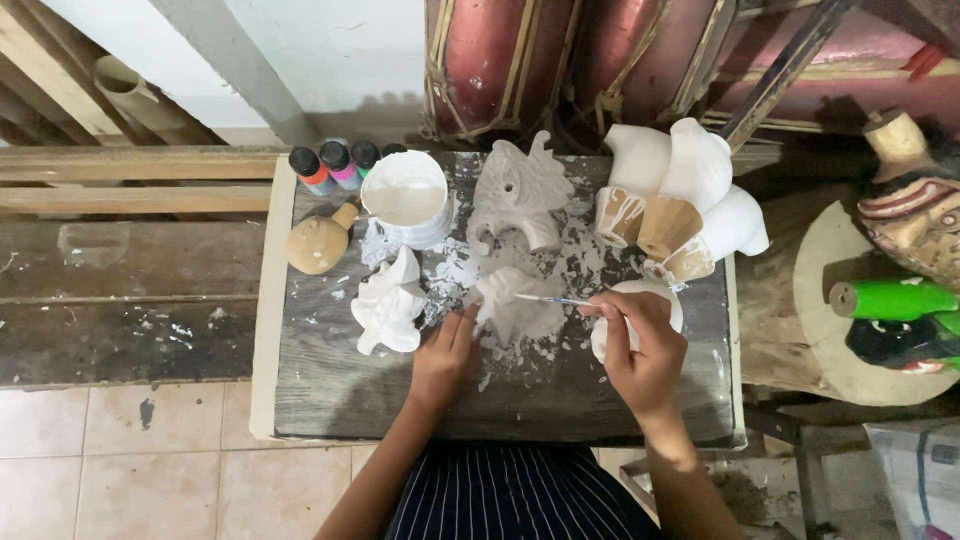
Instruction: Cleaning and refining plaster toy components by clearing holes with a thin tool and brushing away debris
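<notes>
Left hand (445,358) steadies white carving (515,305); right hand (640,345) pinches thin brush (550,299).

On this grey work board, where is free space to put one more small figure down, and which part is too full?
The near strip of the board, between the hands and its front edge, is bare; so is the left part below the unpainted wooden piece. The far half is crowded: paint cup, bottles, white carvings. The left hand and right hand occupy the middle.
</notes>
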